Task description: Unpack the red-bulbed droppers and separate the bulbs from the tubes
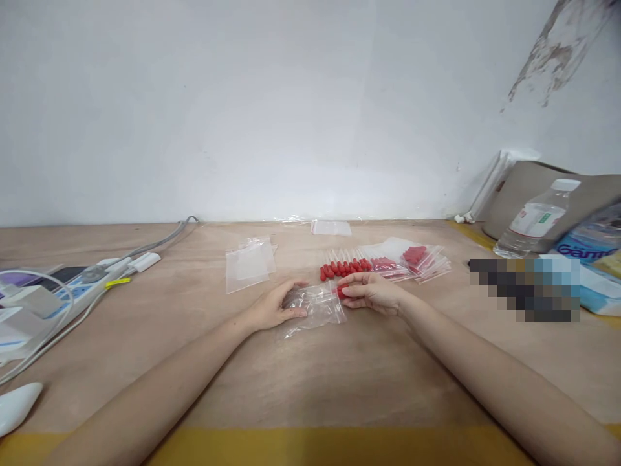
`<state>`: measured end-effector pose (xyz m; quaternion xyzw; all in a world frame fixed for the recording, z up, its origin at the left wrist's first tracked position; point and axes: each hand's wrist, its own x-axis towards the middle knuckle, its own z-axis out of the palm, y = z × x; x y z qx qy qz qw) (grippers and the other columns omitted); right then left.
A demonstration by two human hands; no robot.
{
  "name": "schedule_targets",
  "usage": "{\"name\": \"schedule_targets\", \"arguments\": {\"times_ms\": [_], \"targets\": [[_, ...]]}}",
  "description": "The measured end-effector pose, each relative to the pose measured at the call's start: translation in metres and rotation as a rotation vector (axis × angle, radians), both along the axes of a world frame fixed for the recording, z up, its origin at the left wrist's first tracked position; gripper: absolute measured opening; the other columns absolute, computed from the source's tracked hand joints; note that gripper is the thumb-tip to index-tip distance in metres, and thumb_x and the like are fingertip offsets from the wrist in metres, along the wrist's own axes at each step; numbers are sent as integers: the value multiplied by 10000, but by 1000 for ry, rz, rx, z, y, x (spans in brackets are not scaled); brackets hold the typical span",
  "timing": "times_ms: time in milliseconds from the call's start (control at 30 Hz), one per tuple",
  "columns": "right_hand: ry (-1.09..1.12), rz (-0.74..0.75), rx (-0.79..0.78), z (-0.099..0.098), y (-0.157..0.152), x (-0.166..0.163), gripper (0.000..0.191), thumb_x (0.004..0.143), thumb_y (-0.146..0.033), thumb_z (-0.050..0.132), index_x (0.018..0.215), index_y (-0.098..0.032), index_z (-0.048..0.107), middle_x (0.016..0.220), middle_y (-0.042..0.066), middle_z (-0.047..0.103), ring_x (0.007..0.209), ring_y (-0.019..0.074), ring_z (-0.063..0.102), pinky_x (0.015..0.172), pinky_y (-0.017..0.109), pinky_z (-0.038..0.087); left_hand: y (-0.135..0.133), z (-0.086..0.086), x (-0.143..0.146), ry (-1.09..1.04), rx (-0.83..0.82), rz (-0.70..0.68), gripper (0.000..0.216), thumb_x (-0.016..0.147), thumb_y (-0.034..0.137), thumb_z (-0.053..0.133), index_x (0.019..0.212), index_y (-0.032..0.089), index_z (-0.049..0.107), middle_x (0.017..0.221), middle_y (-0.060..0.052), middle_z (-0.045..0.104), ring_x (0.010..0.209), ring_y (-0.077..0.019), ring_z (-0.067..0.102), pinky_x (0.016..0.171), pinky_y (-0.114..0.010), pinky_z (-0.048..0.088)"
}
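Nearest the viewer, a yellow painted strip [310, 446] runs along the edge of the pale plywood table [339, 375]. A white rounded object [17, 404] lies at the near left.

Both forearms reach in over the bare wood. The left hand [277, 305] is closed on one end of a clear plastic zip bag [317, 309], which lies flat at mid-table. The right hand [372, 292] pinches a red-bulbed clear plastic dropper [341, 291] at the other end of the bag.

Just beyond lies a row of like droppers [345, 266]. Filled bags [414, 259] lie to its right and empty clear bags [248, 265] to its left.

At far left lies a white power strip with cables [85, 281]. At far right stand a clear water bottle [538, 221] and a brown cardboard box [528, 188].

Behind is a plain white wall [242, 116], with a dark stain [557, 55] at upper right.
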<state>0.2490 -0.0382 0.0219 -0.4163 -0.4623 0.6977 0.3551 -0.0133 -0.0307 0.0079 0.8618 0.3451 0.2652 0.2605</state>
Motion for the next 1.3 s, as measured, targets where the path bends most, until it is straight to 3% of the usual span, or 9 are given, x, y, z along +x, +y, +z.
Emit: {"name": "schedule_targets", "arguments": {"times_ms": [133, 267, 400, 533, 733, 900, 1000, 1100, 1300], "targets": [[-190, -32, 152, 28, 3, 35, 255, 599, -193, 725, 827, -142, 624, 797, 58, 664, 646, 109, 612, 609, 230, 534, 2, 20, -10, 151, -43, -11, 518, 688, 424, 649, 1136, 218, 489, 1121, -57, 546, 995, -219, 520, 835, -333, 431], [-293, -311, 409, 50, 10, 63, 283, 617, -246, 698, 877, -166, 620, 833, 67, 669, 684, 136, 619, 636, 273, 532, 1, 40, -13, 207, -45, -62, 376, 687, 404, 652, 997, 209, 570, 1058, -37, 572, 960, -202, 537, 826, -313, 431], [-538, -594, 831, 38, 25, 51, 305, 707, -301, 599, 981, -169, 613, 936, 79, 656, 776, 166, 610, 705, 332, 514, -12, 36, 4, 59, -13, -144, 232, 809, 369, 524, 934, 196, 615, 1030, -47, 612, 966, -178, 559, 879, -307, 417], [-864, -511, 1165, 13, 39, 21, 246, 774, -207, 504, 979, -184, 638, 968, 78, 629, 856, 175, 588, 804, 337, 463, -22, 20, 18, 119, -12, -295, 312, 863, 330, 456, 1154, 257, 540, 1214, -42, 545, 1146, -184, 477, 990, -346, 344], [-1112, -229, 1219, -2, 42, 6, 300, 828, -240, 480, 1097, -167, 590, 1038, 106, 584, 928, 186, 550, 831, 308, 423, -24, 14, 16, 318, 106, -309, 458, 841, 420, 475, 1283, 382, 361, 1419, 8, 256, 1311, -242, 211, 1072, -500, 88], [-1171, -206, 1245, -6, 37, 9, 441, 781, -354, 557, 1189, -192, 514, 1055, 97, 578, 985, 222, 504, 861, 362, 385, -24, 17, 17, 256, 44, -160, 461, 828, 450, 477, 1267, 328, 409, 1395, -26, 324, 1288, -258, 272, 1045, -433, 238], [-1135, -240, 1222, -8, 36, 10, 537, 721, -384, 617, 1199, -172, 495, 1075, 107, 556, 998, 231, 492, 853, 361, 387, -18, 17, 16, 141, 19, 89, 377, 842, 430, 446, 1170, 251, 500, 1214, -57, 514, 1087, -216, 502, 908, -347, 406], [-1082, -267, 1202, -9, 37, 10, 459, 711, -360, 626, 1115, -156, 552, 990, 95, 573, 943, 213, 507, 825, 334, 396, -9, 12, 12, 130, 12, 264, 389, 731, 433, 583, 1038, 196, 551, 1013, -64, 591, 898, -213, 565, 759, -322, 456], [-1087, -300, 1194, -7, 39, 3, 165, 792, -286, 532, 849, -197, 658, 830, 53, 604, 805, 172, 518, 762, 303, 381, 5, 13, 3, 216, -318, 250, 304, 636, 419, 631, 756, 156, 536, 560, 38, 498, 502, -110, 478, 455, -205, 345]]}}
